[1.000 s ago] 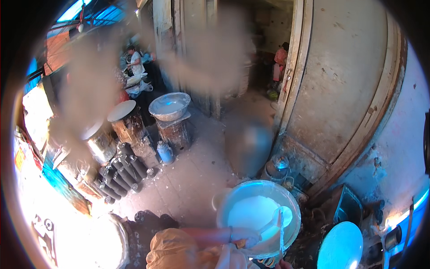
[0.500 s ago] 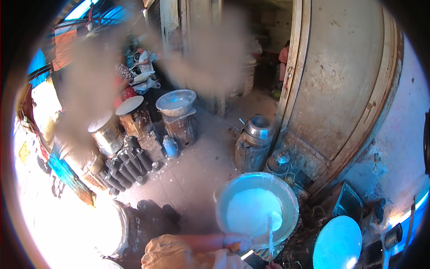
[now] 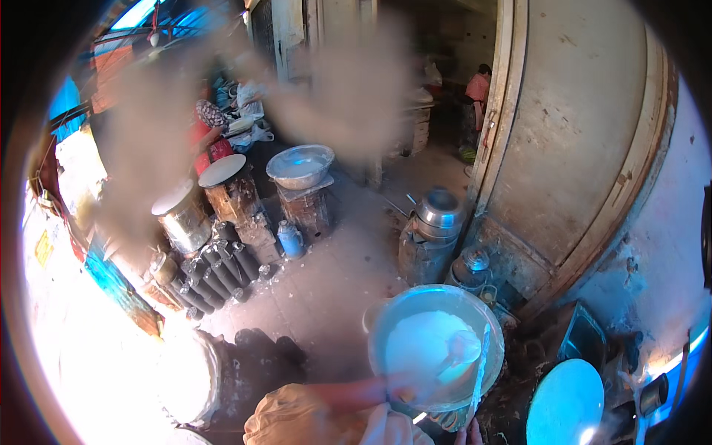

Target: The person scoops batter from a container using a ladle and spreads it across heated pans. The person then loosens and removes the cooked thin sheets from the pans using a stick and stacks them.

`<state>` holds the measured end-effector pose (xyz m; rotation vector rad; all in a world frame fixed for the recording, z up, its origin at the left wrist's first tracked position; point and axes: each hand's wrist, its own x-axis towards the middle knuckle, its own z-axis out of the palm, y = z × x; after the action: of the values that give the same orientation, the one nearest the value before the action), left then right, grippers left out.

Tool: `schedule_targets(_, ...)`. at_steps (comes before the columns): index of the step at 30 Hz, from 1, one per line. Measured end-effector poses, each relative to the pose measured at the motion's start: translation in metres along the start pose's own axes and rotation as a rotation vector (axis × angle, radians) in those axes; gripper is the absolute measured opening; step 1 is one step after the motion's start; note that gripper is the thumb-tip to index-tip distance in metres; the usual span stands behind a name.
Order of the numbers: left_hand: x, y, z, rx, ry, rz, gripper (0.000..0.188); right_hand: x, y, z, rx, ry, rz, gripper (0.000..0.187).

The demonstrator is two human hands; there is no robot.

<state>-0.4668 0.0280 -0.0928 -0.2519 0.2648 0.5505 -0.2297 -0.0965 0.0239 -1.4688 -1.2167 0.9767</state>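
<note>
A wide round basin (image 3: pixel 495 348) of white batter-like mix (image 3: pixel 415 337) stands in front of me at lower right. My left hand (image 3: pixel 403 386) reaches over its near left rim. Though blurred, it appears closed on the handle of a ladle (image 3: pixel 463 347), whose round bowl lies at the surface of the mix. At the bottom edge, my right hand (image 3: pixel 469 434) shows only in part. Its fingers grip the lower end of a long, thin, pale stick (image 3: pixel 482 365), which leans up across the basin's right side.
A flat round griddle (image 3: pixel 567 404) is right of the basin. Beyond stand a metal pot (image 3: pixel 439 210), a blue flask (image 3: pixel 291 241), a basin on a stand (image 3: pixel 300 167) and several dark cylinders (image 3: pixel 215 274). People are farther back, one in the doorway (image 3: pixel 478 89). Smudges blur the upper view.
The ladle has moved up and slightly right in the mix. The stick's top has swung right, now leaning over the basin's right side. The whole view has shifted slightly.
</note>
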Motion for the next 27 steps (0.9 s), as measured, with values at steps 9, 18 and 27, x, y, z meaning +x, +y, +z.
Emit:
schedule_targets(9,-0.047,-0.003,0.106,0.204,-0.032,0.099,0.028,0.027,-0.011,0.033,0.122,0.144,0.172,0.031)
schedule_targets(18,-0.067,0.025,0.107,0.281,-0.198,0.15,0.032,0.033,0.016,0.048,0.12,0.379,0.093,0.025)
schedule_targets(27,-0.041,0.091,0.125,-0.333,-0.166,0.035,0.02,0.022,0.037,0.045,0.158,0.445,0.098,0.022)
